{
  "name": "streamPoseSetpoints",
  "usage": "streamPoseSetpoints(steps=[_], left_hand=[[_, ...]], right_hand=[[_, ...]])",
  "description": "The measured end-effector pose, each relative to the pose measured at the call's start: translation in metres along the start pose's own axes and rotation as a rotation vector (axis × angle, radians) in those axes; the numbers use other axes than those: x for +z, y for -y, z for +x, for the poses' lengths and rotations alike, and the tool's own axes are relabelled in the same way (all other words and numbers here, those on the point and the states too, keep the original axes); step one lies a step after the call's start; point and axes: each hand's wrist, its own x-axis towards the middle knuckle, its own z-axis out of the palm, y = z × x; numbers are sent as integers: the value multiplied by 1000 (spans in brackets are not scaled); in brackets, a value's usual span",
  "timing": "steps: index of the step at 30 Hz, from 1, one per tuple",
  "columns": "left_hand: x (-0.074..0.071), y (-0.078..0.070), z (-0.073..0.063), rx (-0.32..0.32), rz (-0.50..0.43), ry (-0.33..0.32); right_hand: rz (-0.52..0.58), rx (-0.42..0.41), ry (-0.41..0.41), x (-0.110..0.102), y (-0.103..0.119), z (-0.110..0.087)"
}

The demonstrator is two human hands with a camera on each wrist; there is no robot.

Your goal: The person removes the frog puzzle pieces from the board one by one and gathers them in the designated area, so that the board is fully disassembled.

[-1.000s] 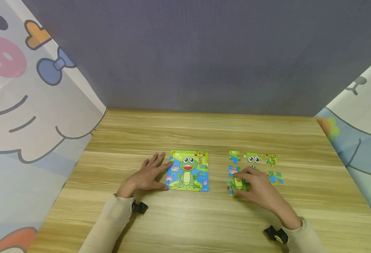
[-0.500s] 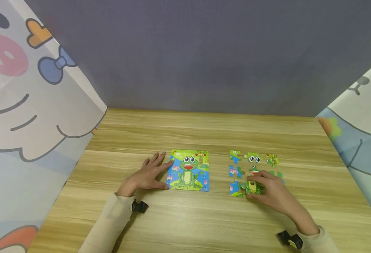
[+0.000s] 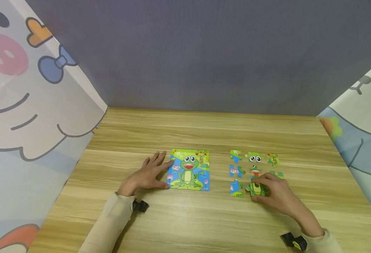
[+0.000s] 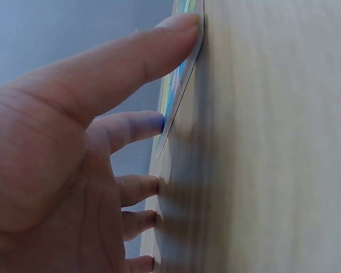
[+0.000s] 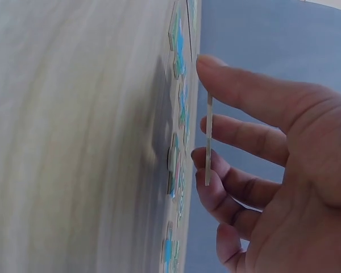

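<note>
My right hand (image 3: 275,191) pinches a puzzle piece (image 3: 256,188) showing the frog's green body and yellow belly. In the right wrist view this piece (image 5: 208,142) is seen edge-on between thumb and fingers, lifted off the table. Loose pieces lie around it: a frog's-eyes piece (image 3: 254,158), a mouth piece (image 3: 255,171) and a blue-green corner piece (image 3: 236,189). My left hand (image 3: 145,175) rests fingers spread on the table, thumb and index finger touching the left edge of a square frog picture board (image 3: 188,170). In the left wrist view the thumb (image 4: 179,25) lies on that board's edge.
More loose pieces lie in rows: a flower corner piece (image 3: 235,155), a lotus piece (image 3: 236,171), a tree piece (image 3: 273,159) and a right-side piece (image 3: 280,174) partly behind my right hand. A grey panel (image 3: 204,56) stands behind the wooden table (image 3: 185,218).
My right hand has moved right with the frog-body piece, away from the left column, uncovering the lotus, mouth and lower-left corner pieces. My left hand and the board have stayed in place.
</note>
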Motion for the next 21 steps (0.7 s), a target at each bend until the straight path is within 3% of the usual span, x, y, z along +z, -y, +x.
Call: streamPoseSetpoints(steps=[21], left_hand=[[1, 0, 0, -1, -11, -4]], right_hand=[[-63, 14, 48, 5, -10, -7]])
